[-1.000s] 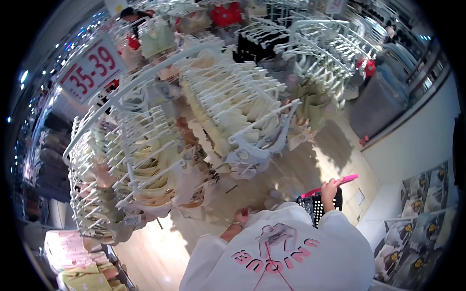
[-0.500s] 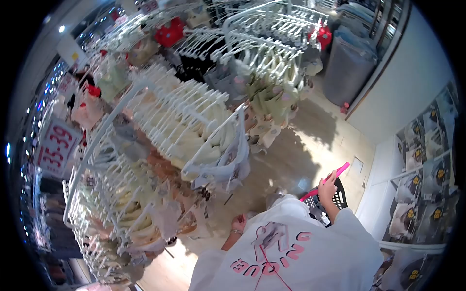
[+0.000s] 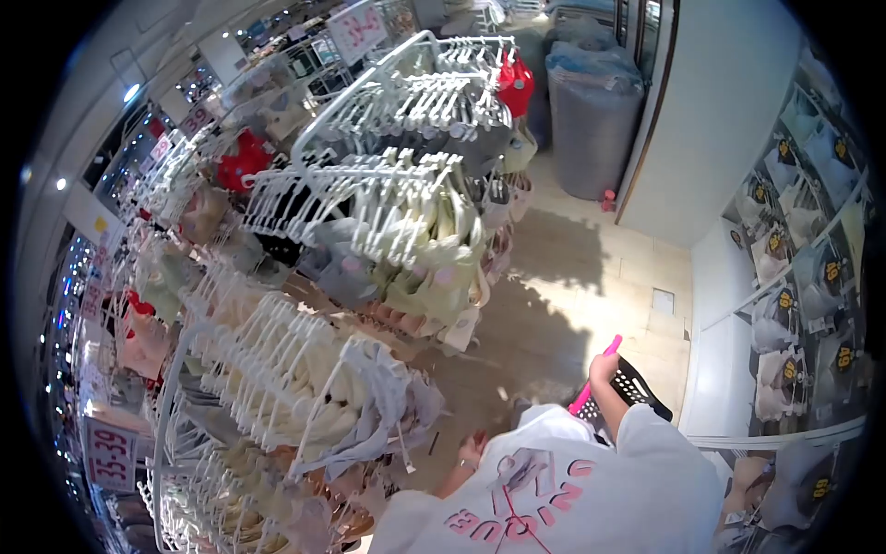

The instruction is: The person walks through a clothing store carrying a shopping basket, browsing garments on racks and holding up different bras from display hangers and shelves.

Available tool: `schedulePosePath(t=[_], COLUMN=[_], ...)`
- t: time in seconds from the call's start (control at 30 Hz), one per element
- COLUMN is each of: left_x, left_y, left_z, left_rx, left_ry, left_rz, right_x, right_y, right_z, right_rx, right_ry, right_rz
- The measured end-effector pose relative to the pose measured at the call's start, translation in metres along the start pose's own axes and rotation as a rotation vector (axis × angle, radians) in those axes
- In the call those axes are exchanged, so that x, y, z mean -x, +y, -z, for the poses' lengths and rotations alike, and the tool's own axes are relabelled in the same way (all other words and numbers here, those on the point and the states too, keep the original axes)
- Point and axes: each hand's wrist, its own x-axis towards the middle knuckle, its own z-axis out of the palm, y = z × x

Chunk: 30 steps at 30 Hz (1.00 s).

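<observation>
My right hand [image 3: 604,371] is closed around the pink handle [image 3: 581,399] of a black shopping basket [image 3: 637,392] with holes in its wall. The basket hangs at my right side, and my arm and white shirt partly cover it and its contents. My left hand [image 3: 472,449] hangs low at my left side, apart from the racks, with fingers loosely bent and nothing visible in them. Nearest to it is a rack of pale bras [image 3: 323,388] on white hangers.
Another rack with green and grey bras [image 3: 415,222] stands ahead on the left. Large wrapped grey bundles [image 3: 591,120] stand beside a white wall [image 3: 729,111]. Bras on display shelves [image 3: 798,286] line the right. Pale floor [image 3: 637,277] runs between. A 35-39 price sign [image 3: 111,454] hangs at left.
My view has turned, and the racks now lie further left and lower, with the far rack nearer. My right hand still holds the basket handle; my left hand still hangs down.
</observation>
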Motion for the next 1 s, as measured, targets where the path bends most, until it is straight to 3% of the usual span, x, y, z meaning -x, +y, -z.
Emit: schedulePosePath(t=[0.07, 0.2, 0.33, 0.4, 0.43, 0.53, 0.67, 0.7, 0.77, 0.93, 1.0], left_x=[-0.021, -0.021, 0.002, -0.008, 0.017, 0.059, 0.054, 0.035, 0.011, 0.051, 0.034], left_y=[0.007, 0.018, 0.003, -0.010, 0.000, 0.006, -0.025, -0.042, -0.061, -0.030, -0.032], left_z=[-0.046, -0.184, -0.275, -0.303, -0.331, -0.393, -0.438, -0.430, -0.435, -0.470, -0.461], left_rx=[0.030, -0.318, -0.667, -0.847, -1.226, -1.785, -1.835, -1.909, -2.128, -2.070, -2.055], left_ry=[-0.033, -0.202, -0.471, -0.550, -0.563, -0.833, -1.365, -1.531, -1.759, -1.831, -1.813], left_rz=[0.102, 0.131, -0.154, -0.261, -0.474, -1.028, -1.444, -1.287, -0.978, -0.750, -0.803], right_x=[-0.017, -0.049, -0.060, -0.051, -0.042, -0.021, 0.009, 0.019, 0.027, 0.021, 0.029], right_y=[-0.005, -0.019, -0.004, 0.001, -0.013, -0.010, 0.012, -0.001, 0.019, 0.016, 0.027], right_z=[0.003, 0.013, 0.019, 0.029, 0.042, 0.066, 0.085, 0.101, 0.099, 0.105, 0.090], right_rx=[-0.028, 0.012, 0.000, 0.051, 0.095, 0.083, 0.208, 0.212, 0.237, 0.170, 0.090], right_ry=[-0.061, -0.110, -0.233, -0.215, -0.260, -0.302, -0.322, -0.386, -0.385, -0.386, -0.371], right_rz=[-0.012, 0.036, 0.007, 0.150, 0.091, 0.136, 0.203, 0.108, 0.137, 0.150, 0.227])
